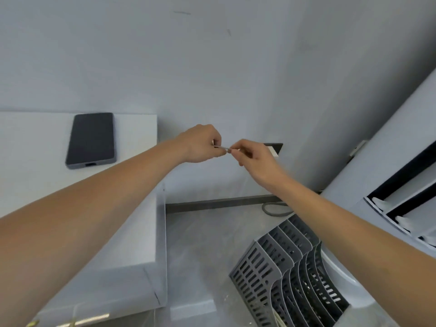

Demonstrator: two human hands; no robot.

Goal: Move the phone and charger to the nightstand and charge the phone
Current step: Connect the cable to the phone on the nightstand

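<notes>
A dark phone (91, 139) lies flat, screen up, on the white nightstand (132, 208) at the left, near the wall. To the right of the nightstand, in the air, my left hand (203, 145) and my right hand (253, 159) meet. Between their fingertips sits a small silvery plug end of the charger (224, 148). My left hand is closed around it; my right hand pinches its tip. The rest of the charger is hidden in my hands. A dark wall socket (274, 148) is partly hidden behind my right hand.
A grey perforated file rack (283, 267) lies tilted on the floor at the lower right. A grey cable loop (274, 210) rests by the baseboard. A white shelf unit with dark slots (405, 185) stands at the right.
</notes>
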